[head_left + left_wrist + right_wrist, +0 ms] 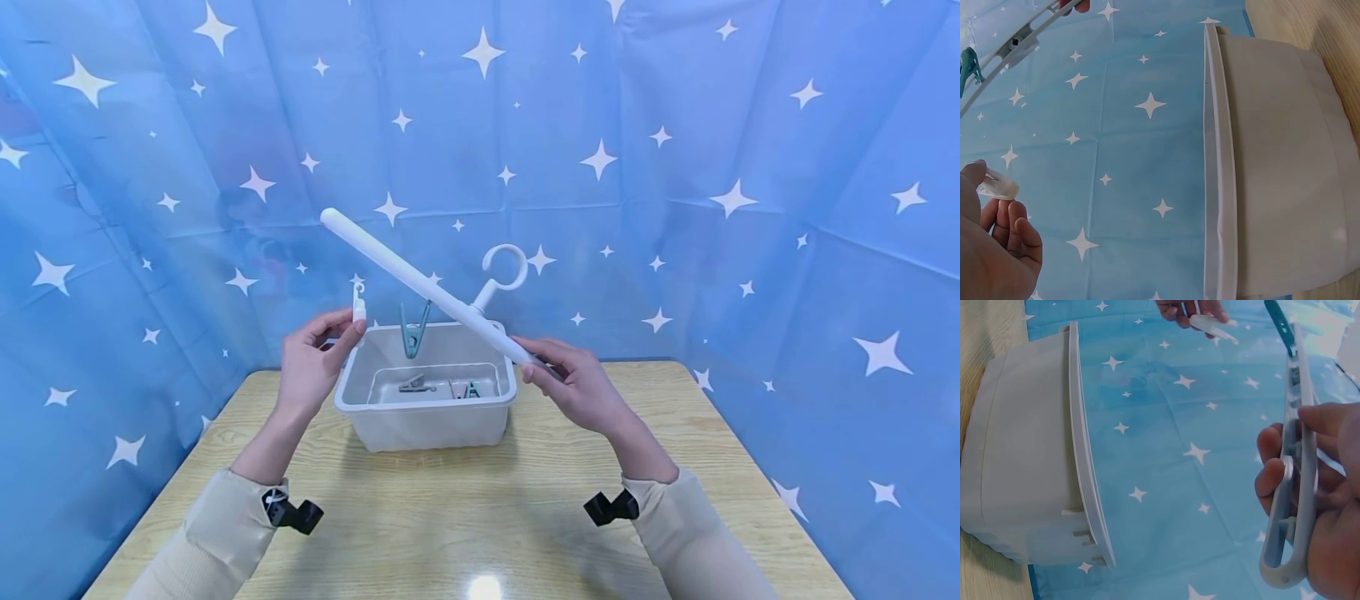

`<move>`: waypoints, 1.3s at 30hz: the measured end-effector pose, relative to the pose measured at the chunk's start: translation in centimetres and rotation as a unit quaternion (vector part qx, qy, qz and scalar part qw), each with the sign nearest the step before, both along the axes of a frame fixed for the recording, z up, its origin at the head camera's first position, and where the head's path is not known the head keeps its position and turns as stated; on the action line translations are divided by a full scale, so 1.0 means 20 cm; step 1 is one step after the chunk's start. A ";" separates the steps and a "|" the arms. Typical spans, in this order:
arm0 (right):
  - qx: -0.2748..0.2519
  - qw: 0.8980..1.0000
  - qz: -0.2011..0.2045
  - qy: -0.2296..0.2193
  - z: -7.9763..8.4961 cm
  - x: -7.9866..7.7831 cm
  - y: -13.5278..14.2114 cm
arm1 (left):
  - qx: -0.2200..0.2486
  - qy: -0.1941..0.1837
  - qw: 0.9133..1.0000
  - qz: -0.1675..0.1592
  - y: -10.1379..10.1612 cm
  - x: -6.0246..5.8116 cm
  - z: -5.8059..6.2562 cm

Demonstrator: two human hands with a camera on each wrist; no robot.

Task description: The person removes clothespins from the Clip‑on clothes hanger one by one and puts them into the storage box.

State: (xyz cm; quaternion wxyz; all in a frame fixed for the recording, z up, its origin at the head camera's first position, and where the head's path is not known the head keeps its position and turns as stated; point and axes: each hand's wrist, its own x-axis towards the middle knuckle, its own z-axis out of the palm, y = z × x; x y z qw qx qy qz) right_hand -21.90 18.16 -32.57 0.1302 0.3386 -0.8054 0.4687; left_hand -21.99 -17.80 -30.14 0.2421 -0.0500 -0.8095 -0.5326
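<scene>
My left hand (313,360) pinches a small white clothespin (359,308) with a little hook on top, between thumb and fingers. In my right hand (573,379) is the right end of a white plastic clothes hanger (405,271), held tilted with its left end high and its round hook (522,265) at the back. A teal clothespin (412,337) hangs from the hanger, above a pale grey basin (431,427). From the right wrist view, the hanger (1310,519) has a slotted underside, with fingers wrapped round it. The two hands are apart on either side of the basin.
Inside the basin lie a grey clothespin (414,384) and a green clothespin (471,390). It stands on a wood-grain table (450,508), close to its back edge. A blue star-patterned curtain (480,133) surrounds the table at the back and sides.
</scene>
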 end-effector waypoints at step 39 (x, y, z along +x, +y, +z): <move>-0.006 1.000 0.008 -0.003 0.00 0.01 0.01 | -0.059 -0.078 0.995 -0.018 -0.04 -0.13 -0.14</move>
